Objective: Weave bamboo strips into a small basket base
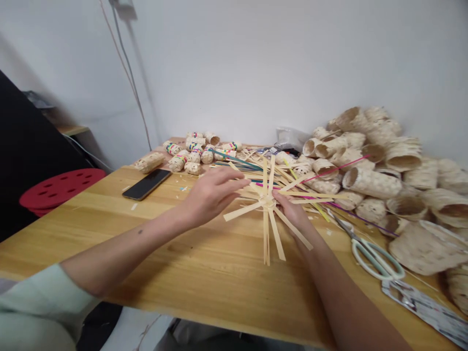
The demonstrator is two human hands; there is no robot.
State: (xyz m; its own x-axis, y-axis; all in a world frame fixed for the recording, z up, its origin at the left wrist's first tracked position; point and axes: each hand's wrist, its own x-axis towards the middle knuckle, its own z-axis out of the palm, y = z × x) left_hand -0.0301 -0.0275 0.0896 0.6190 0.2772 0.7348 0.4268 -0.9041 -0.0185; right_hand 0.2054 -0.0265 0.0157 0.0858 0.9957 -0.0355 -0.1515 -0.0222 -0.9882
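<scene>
While the right hand (292, 212) pinches the hub of the star of flat strips (268, 202), which lies about midway between the near and far edges of the desk (204, 273) and right of its middle, the left hand (212, 195) lays stretched, close-set fingers on the spokes left of the hub; whether it grips one cannot be told. Should the pinch slacken, the unbound spokes would likely fan apart and the crossing come undone, and an over-bent strip could crease or split. A sweeping forearm might tangle the spokes with the loose strips (252, 168) toward the far edge, or knock the scissors (376, 256) near the right edge.
</scene>
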